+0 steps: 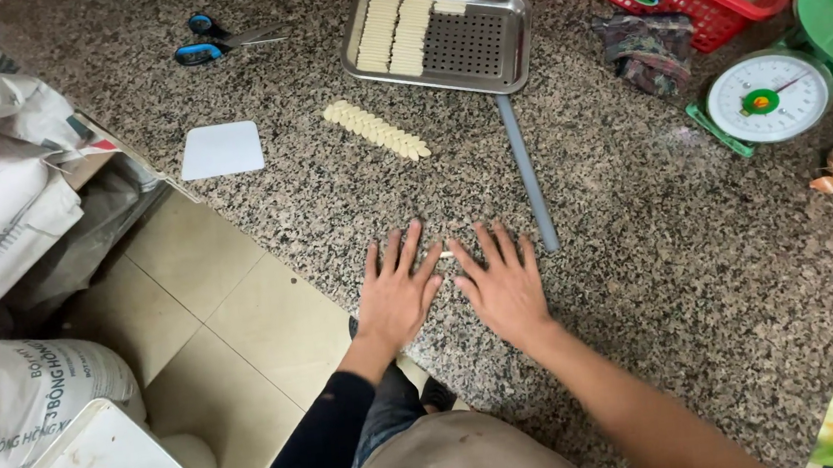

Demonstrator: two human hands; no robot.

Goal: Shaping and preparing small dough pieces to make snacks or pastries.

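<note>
Nearest, both hands lie flat, fingers spread, on the speckled granite counter (661,273): the left hand (396,291) and right hand (504,287) press side by side on a thin pale dough strip (446,254), mostly hidden beneath them. Just right lies a grey rod (528,174). Farther off sits a row of cut dough pieces (376,130), then a metal tray (511,50) holding more.
</note>
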